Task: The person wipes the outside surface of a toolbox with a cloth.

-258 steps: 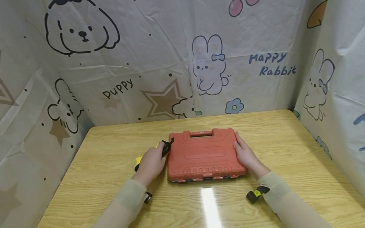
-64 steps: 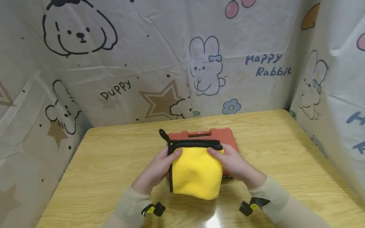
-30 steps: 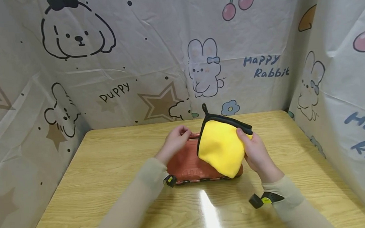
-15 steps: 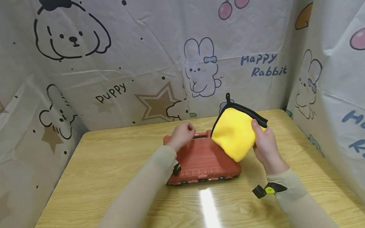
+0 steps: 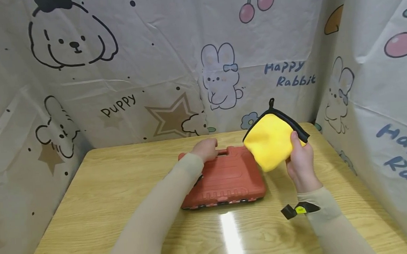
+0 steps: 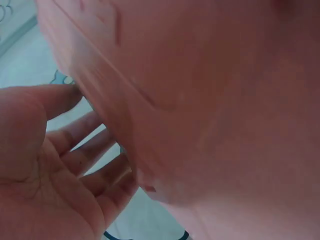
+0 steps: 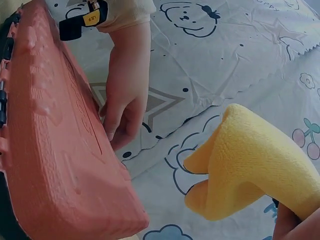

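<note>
A closed red plastic case (image 5: 231, 175) lies on the table in the head view, its handle (image 5: 225, 152) toward the back. My left hand (image 5: 204, 150) reaches over the case's far edge, by the left end of the handle. In the left wrist view the thumb and spread, bent fingers (image 6: 85, 150) pass behind the case's edge, where the fingertips are hidden. My right hand (image 5: 300, 162) pinches a folded yellow cloth (image 5: 270, 140) by one corner, thumb in front. Black edging and a black loop run along the cloth's top; it hangs in the air right of the case.
The wooden table (image 5: 106, 185) carries the case in its middle. A printed fabric backdrop (image 5: 172, 67) stands behind the table and on both sides. A black wrist camera (image 5: 289, 211) sits under the right wrist.
The cloth, which both hands held over the case, has moved right and up in the right hand alone. The left hand has let go of it and moved to the case's far edge.
</note>
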{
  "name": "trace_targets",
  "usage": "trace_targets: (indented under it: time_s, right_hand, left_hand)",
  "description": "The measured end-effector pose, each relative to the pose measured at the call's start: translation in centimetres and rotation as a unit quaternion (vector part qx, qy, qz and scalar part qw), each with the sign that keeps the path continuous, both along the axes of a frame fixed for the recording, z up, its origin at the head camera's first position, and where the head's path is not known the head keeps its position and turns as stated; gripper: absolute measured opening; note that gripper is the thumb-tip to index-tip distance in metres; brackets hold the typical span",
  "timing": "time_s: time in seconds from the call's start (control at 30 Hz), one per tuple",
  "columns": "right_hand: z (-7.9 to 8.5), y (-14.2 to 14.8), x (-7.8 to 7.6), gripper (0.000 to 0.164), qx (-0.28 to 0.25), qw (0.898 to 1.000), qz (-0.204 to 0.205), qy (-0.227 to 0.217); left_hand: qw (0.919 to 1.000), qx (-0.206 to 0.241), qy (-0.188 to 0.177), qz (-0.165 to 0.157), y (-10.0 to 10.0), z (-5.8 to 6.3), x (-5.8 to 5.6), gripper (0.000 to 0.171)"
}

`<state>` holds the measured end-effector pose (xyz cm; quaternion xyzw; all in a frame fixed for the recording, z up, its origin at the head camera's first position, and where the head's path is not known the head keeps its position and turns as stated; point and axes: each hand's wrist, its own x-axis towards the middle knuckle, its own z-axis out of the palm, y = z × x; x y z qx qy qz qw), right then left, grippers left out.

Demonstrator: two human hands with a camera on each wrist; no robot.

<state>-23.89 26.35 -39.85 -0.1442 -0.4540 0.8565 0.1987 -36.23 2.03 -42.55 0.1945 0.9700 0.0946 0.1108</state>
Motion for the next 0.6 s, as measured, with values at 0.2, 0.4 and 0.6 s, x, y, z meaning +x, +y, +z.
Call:
trace_targets:
  time_s: [0.2, 0.4, 0.6]
  right_hand:
    - [-0.3, 0.3, -0.4, 0.043, -0.026, 0.999, -0.027, 0.019]
    - [-0.5, 0.5, -0.5, 0.041, -0.035, 0.998, -0.043, 0.027]
    - [-0.6, 0.5, -0.5, 0.042, -0.023, 0.998, -0.047, 0.031]
  left_hand:
    - [0.9975, -0.049, -0.027, -0.043, 0.1, -0.4, -0.7, 0.033]
    - [0.9954, -0.052, -0.050, -0.063, 0.4, -0.4, -0.9, 0.025]
    - [0.9942, -0.059, -0.075, -0.048, 1.0, -0.6, -1.3, 0.023]
